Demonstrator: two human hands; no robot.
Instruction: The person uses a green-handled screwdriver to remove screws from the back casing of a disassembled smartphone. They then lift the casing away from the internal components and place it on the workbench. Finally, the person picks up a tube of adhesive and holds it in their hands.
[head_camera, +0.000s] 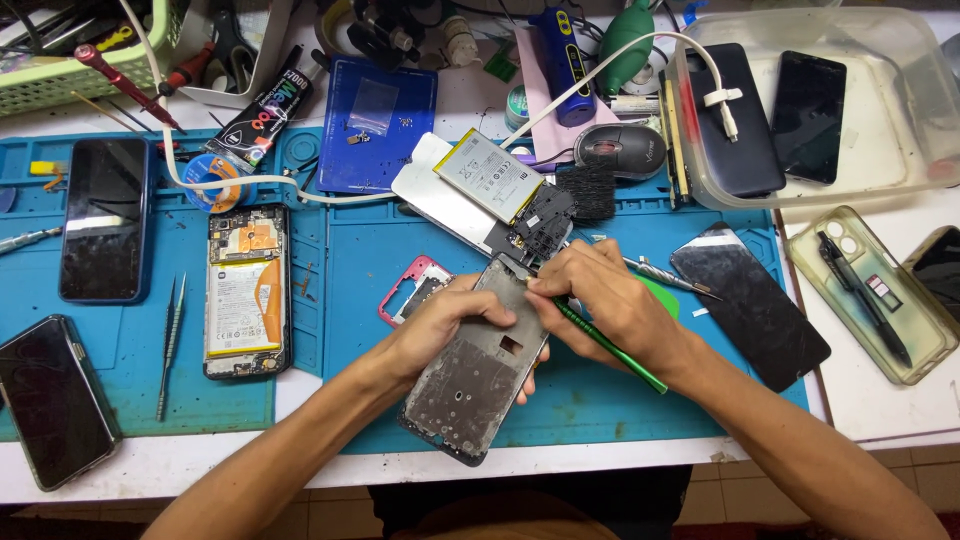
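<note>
My left hand (440, 325) grips a stripped grey phone frame (470, 385), tilted over the blue work mat (380, 250). My right hand (600, 295) holds a green-handled tool (612, 348) like a pen, its tip at the frame's upper edge. Just beyond the frame lie a loose battery (488, 175) on a white back cover and a black inner plate (540, 220). A pink camera bezel piece (410, 290) sits left of the frame.
An opened phone with its battery showing (245, 290) and tweezers (170, 345) lie at left, beside two dark phones (103, 215) (52, 400). A cracked screen (750, 305) lies right. A clear tub (900, 110) holds phones. A clear case with a pen (880, 300) is far right.
</note>
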